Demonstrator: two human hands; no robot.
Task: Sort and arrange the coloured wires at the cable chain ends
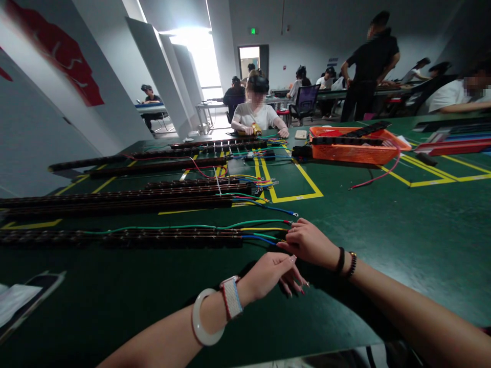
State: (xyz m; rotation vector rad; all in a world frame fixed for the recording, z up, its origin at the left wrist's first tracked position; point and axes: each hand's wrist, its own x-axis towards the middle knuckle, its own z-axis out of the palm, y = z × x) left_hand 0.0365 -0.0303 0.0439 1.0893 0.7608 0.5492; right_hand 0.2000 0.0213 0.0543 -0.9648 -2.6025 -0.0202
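My right hand [310,243] is closed around the ends of several thin coloured wires. Yellow [264,229], green [263,236] and blue [261,238] wires run into its fingers from a long dark wrapped cable bundle [172,239] lying flat on the green table. Above them, a separate green wire [253,222] with a red end reaches the fingertips. My left hand [270,276] hovers just below and in front, with a watch and a white bangle on its wrist. Its fingers are apart and hold nothing visible. The wire tips are hidden by my right hand.
More dark cable bundles [126,202] lie parallel behind, with a lugged blue wire [282,209] near my right hand. An orange basket [345,153] holds cables. Across the table a person [257,110] grips a yellow tool. A dark-framed tray [32,301] is at left.
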